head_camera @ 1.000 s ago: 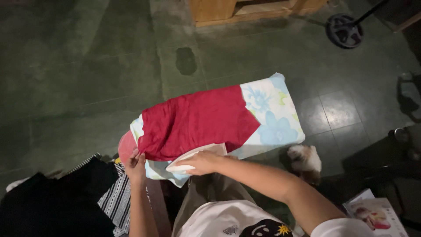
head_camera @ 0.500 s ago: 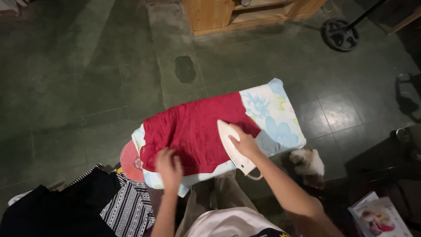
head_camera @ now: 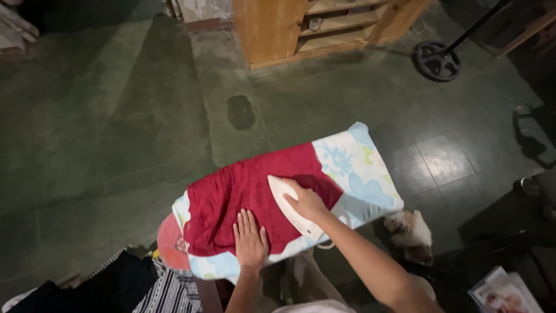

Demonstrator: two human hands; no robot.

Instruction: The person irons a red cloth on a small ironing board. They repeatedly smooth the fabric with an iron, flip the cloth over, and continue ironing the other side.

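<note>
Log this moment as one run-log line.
right hand: grips white iron on red cloth | left hand: flat on cloth | floral ironing board | small dog beside board

Home: ironing board (head_camera: 370, 174), wooden shelf (head_camera: 324, 23)

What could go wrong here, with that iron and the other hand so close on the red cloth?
The left hand lies flat on the red cloth right beside the white iron that the right hand grips, so it might get burned. A small dog sits by the board; a slipping iron could hit it.
</note>
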